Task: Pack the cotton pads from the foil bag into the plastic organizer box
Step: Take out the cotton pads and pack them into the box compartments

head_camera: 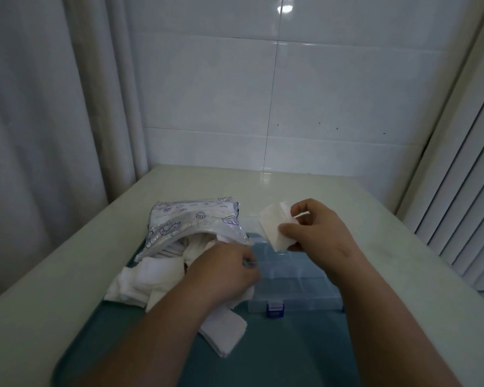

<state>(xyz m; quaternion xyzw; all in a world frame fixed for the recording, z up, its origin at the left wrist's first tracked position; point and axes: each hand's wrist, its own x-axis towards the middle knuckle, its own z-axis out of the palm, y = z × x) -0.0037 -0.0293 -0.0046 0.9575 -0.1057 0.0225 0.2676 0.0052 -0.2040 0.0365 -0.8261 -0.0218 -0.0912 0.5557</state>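
A silver foil bag (196,222) printed with shell drawings lies on its side at the left, its mouth gaping toward me with white cotton pads spilling out (148,277). The clear plastic organizer box (294,283) with blue latches lies open to the right of the bag, its compartments showing. My right hand (316,227) hovers above the box's far edge, pinching a small stack of cotton pads (274,227). My left hand (224,269) rests between bag mouth and box, fingers curled on loose pads. A neat square stack of pads (224,331) lies on the mat under my left wrist.
Everything sits on a teal mat (291,344) on a pale table (403,261). A tiled wall closes the far side, a curtain hangs at the left and a slatted panel (464,191) stands at the right.
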